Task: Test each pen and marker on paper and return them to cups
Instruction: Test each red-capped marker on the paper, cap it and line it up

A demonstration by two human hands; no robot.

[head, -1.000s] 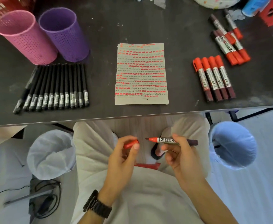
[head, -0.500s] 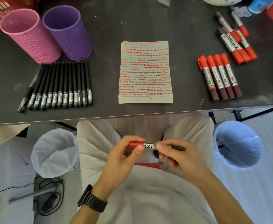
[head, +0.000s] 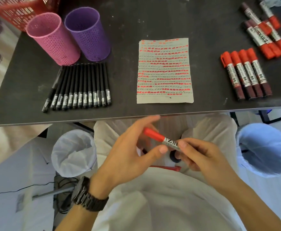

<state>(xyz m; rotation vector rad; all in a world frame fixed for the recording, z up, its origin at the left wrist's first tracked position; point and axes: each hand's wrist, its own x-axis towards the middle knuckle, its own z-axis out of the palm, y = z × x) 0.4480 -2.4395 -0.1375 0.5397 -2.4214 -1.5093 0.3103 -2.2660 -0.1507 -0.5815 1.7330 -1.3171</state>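
Below the table edge, over my lap, my right hand (head: 201,155) grips a red capped marker (head: 153,135) by its grey barrel, cap pointing up and left. My left hand (head: 129,152) sits just left of it with fingers spread and blurred, its thumb close under the barrel. On the dark table (head: 153,22) lies a paper sheet (head: 164,70) covered in red and black test strokes. A pink cup (head: 53,39) and a purple cup (head: 88,34) stand at the back left, both looking empty.
Several black pens (head: 81,85) lie in a row before the cups. Several red markers (head: 246,74) lie side by side at the right, with a loose pile (head: 266,34) behind. A red basket (head: 19,12) is far left. Lined bins stand below: white (head: 73,152), blue (head: 266,150).
My left hand pushed the red cap onto the marker, then let go and spread its fingers. The marker, now capped, has tilted up to the left in my right hand.
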